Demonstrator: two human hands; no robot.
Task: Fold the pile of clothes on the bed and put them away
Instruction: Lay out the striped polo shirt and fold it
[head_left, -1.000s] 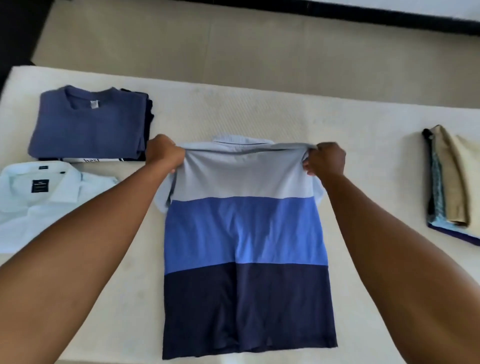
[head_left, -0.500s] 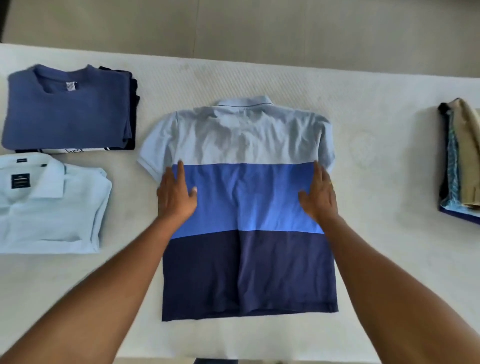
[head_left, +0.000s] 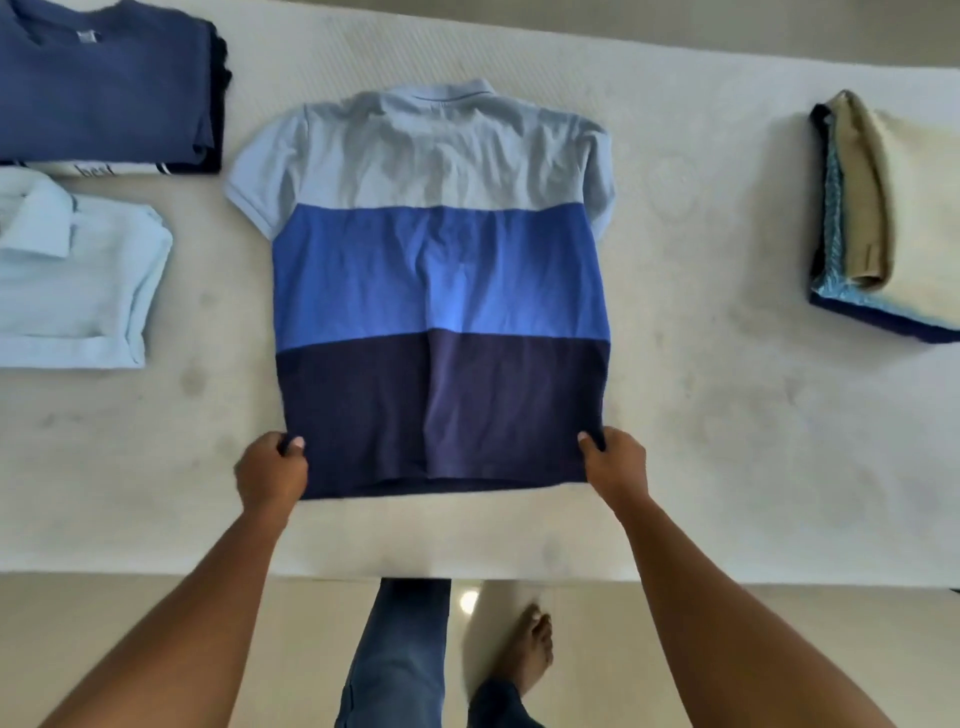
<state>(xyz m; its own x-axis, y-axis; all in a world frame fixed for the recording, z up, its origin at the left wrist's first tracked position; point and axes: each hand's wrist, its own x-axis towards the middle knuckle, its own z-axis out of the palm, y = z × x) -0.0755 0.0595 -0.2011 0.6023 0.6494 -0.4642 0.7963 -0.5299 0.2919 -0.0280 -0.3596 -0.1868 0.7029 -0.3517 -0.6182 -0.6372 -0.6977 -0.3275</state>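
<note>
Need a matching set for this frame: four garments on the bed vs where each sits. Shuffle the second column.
1 striped polo
2 pale blue shirt
3 dark blue T-shirt
4 beige stack

a right side of the bed
b far left corner
c centre, hem held by left hand and right hand
d left side, nearer the person

Pairs: 1-c, 2-d, 3-b, 4-a

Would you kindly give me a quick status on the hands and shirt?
Left hand and right hand each pinch a hem corner. Striped polo shirt flat, back up. Nothing on it.
</note>
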